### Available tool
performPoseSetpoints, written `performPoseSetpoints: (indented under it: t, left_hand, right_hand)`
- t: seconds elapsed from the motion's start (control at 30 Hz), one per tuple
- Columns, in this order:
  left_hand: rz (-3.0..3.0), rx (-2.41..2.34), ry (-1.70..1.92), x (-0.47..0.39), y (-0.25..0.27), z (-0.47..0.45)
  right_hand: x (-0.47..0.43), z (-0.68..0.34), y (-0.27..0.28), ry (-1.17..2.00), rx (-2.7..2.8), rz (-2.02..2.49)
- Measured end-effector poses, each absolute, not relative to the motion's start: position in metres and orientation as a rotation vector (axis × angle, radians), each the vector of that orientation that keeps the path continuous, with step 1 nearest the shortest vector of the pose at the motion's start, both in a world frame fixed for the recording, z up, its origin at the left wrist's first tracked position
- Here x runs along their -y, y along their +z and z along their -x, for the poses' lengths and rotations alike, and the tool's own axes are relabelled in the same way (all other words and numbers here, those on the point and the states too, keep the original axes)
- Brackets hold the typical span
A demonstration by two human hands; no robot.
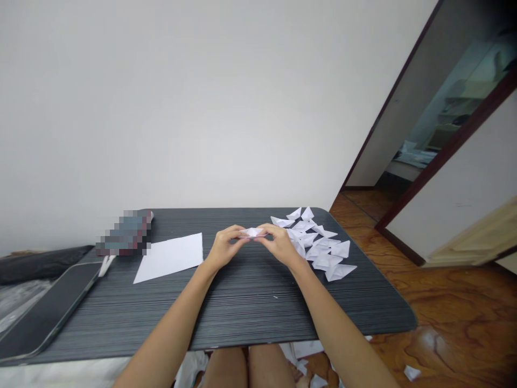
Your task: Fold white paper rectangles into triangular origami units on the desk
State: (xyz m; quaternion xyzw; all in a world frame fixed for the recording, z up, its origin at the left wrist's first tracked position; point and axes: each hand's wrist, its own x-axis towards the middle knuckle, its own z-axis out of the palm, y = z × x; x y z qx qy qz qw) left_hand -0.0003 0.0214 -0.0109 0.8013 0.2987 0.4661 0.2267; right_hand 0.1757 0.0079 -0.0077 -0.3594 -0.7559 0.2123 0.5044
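I have the left fingers (234, 229) and right fingers (269, 229) nearly closed, pinching opposite ends of a folded paper (252, 232) between them. Leftward lies a flat sheet (173, 256); paper boats (321, 249) crowd just rightward. Bench (250, 312) surface stretches nearward to its front edge.

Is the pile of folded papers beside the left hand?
No, the folded papers are piled beside the right hand; a flat sheet lies nearer the left hand.

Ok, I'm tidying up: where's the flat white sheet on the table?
In the head view, the sheet lies on the left half of the table, just left of the left hand.
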Motion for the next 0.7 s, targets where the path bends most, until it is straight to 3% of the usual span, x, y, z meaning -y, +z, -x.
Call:
performPoseSetpoints:
  t: [0.47, 0.7]
  left_hand:
    - [-1.842, -0.897, 1.167, -0.0185, -0.0073, -0.0043]
    - [-1.858, -0.974, 1.141, -0.0196, -0.0083, -0.0009]
  right_hand:
    - [-0.0073, -0.1742, -0.0074, 0.831, 1.697, 0.953]
    - [-0.0087, -0.1762, -0.0081, 0.728, 1.771, 1.004]
